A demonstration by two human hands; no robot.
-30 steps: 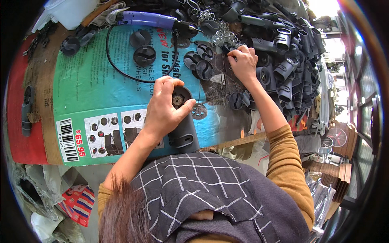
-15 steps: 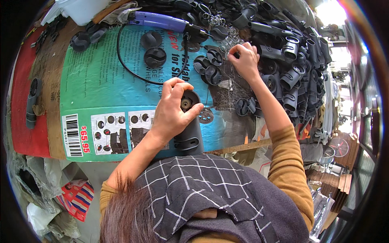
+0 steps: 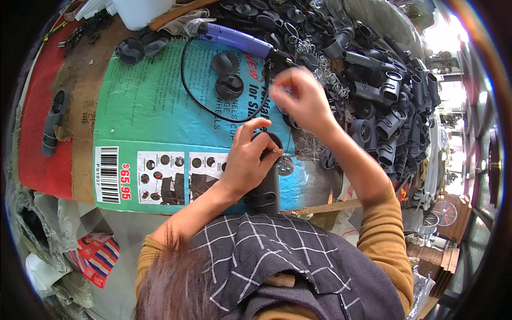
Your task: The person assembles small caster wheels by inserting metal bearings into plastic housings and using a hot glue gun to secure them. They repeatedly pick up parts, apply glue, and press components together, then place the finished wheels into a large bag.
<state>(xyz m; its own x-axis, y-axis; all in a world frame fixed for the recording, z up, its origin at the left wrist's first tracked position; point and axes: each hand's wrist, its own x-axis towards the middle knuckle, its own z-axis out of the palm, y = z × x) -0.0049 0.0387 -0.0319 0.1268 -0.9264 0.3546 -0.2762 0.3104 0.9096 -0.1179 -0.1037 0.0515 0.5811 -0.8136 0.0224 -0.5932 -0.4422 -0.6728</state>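
My left hand (image 3: 250, 160) rests on a black plastic tubular housing (image 3: 265, 194) with a rounded far end, which stands near the table's front edge. Its fingers curl over the round end, and a tiny shiny piece, too small to name, shows by the thumb tip. Above and to the right, my right hand (image 3: 304, 98) is in the air, its fingers smeared by motion; whether they hold anything cannot be seen. It is close to the dark tip of a purple electric screwdriver (image 3: 234, 40), lying with its black cord (image 3: 186, 88) looped over the cardboard.
Printed green and blue cardboard (image 3: 122, 128) covers the table. Two round black caps (image 3: 229, 86) lie on it. Metal springs (image 3: 333, 80) and a heap of black tubular housings (image 3: 392, 88) fill the right side. One more housing (image 3: 52, 125) lies far left; a white container (image 3: 141, 10) stands behind.
My right hand has left the springs, moving left toward the screwdriver's tip. My left thumb and fingers have shifted over the housing's round end. The whole view has shifted slightly.
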